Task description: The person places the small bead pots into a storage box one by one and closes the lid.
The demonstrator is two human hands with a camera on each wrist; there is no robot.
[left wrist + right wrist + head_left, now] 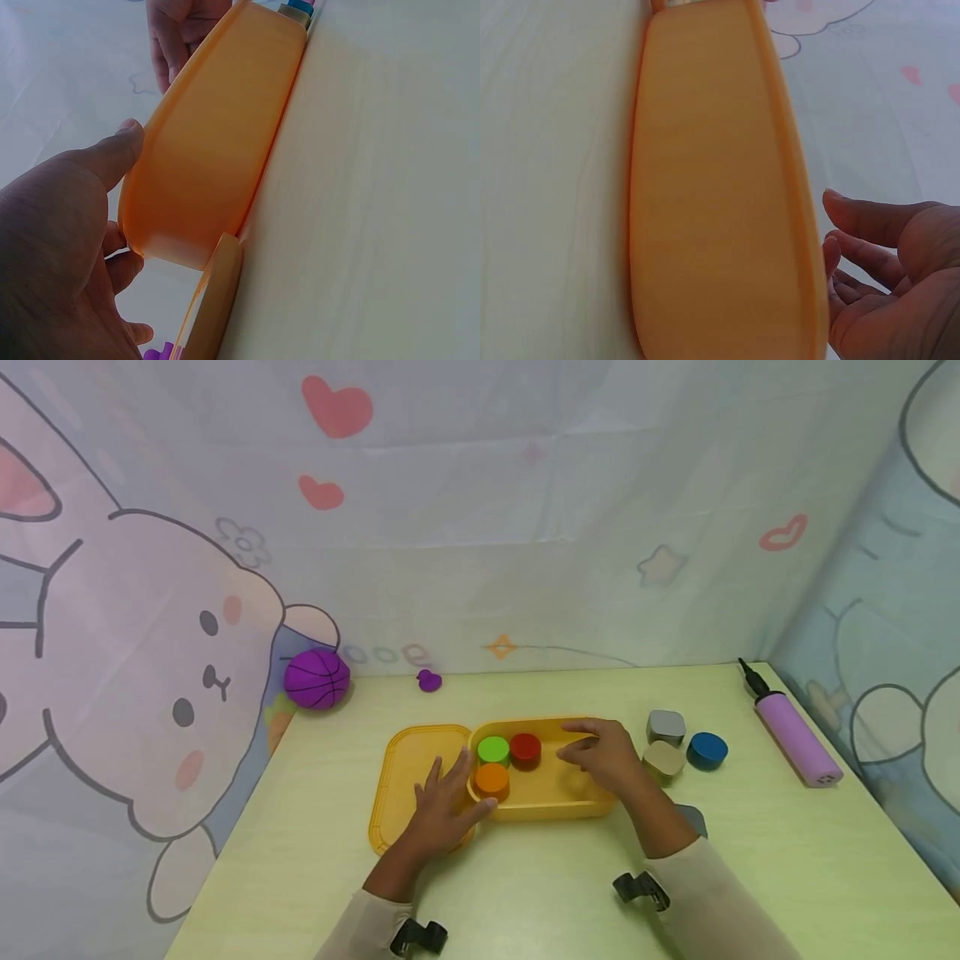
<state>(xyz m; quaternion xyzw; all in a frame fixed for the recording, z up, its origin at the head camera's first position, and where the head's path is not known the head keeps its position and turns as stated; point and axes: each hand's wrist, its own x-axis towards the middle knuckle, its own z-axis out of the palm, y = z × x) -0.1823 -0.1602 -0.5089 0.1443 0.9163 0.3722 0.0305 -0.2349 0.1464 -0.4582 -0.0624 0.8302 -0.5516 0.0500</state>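
A yellow plastic box point(555, 812) stands on the table with green point(493, 750), red point(526, 752) and orange point(492, 782) round pieces in its left part. Its yellow lid point(392, 793) lies at its left side. My left hand point(442, 814) is at the box's left end, fingers spread, thumb touching the rim in the left wrist view. Over the box's right part hovers my right hand point(606, 758), thumb and forefinger apart with nothing seen between them. In the right wrist view the box's wall point(720, 180) hides part of the right fingertips.
Right of the box sit a grey piece point(666, 727), a beige piece point(663, 762) and a blue round piece point(707, 751). Another grey piece point(692, 819) is partly under the right forearm. A pink hand pump point(799, 739), purple ball point(317, 679) and purple duck point(429, 681) lie farther out.
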